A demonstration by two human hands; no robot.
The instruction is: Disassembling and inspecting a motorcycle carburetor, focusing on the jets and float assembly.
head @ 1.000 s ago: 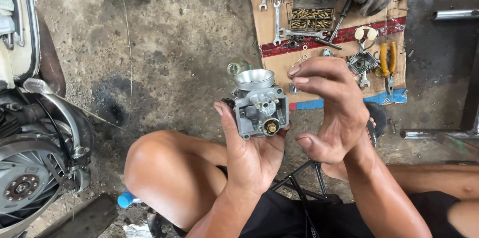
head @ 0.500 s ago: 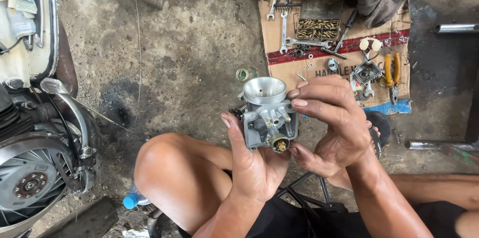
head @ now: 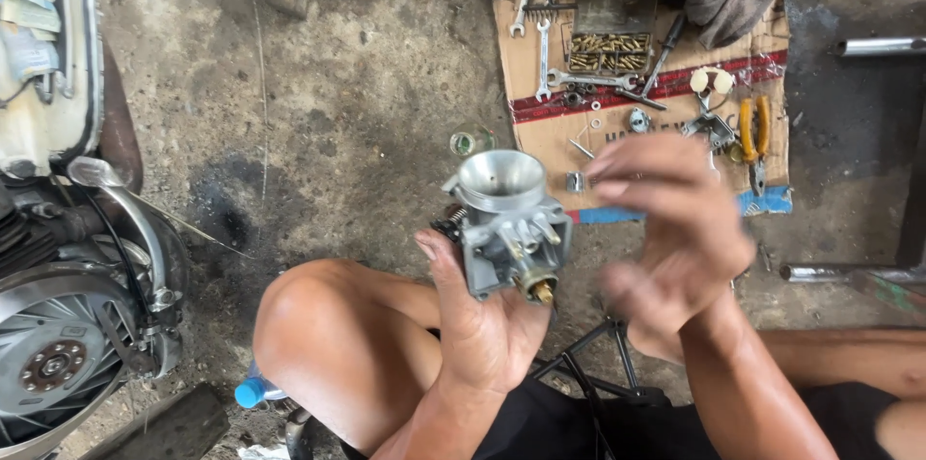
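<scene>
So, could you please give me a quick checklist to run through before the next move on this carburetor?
1. Carburetor held in the left hand: ok, palm and thumb cradle it.
2. Round intake mouth pointing up: ok.
3. Brass fitting at the lower end exposed: ok.
4. Right hand on the part: not ok, it is beside it and blurred.
5. Tools within view: ok, spanners and orange-handled pliers lie on the cardboard.
6. Anything pinched in the right hand: cannot tell.
</scene>
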